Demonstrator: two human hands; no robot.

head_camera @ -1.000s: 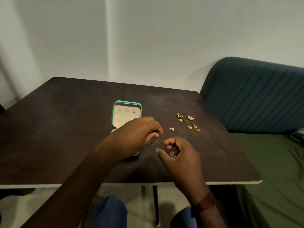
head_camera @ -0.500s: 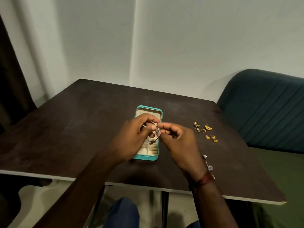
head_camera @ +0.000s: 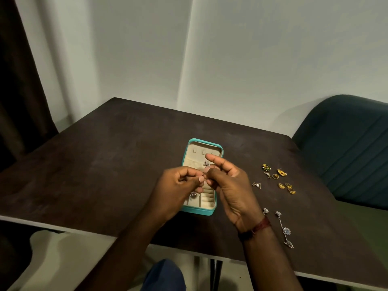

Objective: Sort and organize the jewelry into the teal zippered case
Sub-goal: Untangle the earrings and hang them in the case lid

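Note:
The teal zippered case [head_camera: 220,148] lies open in the middle of the dark table, its cream lining and small compartments showing. Both hands hover over it. My left hand [head_camera: 178,185] and my right hand [head_camera: 228,181] pinch the same silver chain [head_camera: 206,164] between fingertips, with one charm near my right forefinger and another dangling below my left hand. A second silver flower chain [head_camera: 285,228] lies on the table to the right of my right wrist. Several gold pieces [head_camera: 281,179] and two small silver triangle earrings [head_camera: 257,185] lie further right.
The dark table [head_camera: 105,164] ends at a white front edge close to my knees. A teal upholstered chair [head_camera: 346,148] stands at the right, close to the table corner. A dark curtain [head_camera: 19,80] hangs at the left against the pale wall.
Both hands rose from the table to above the case, holding the silver chain between them. The view shifted left and closer, bringing the second chain into sight.

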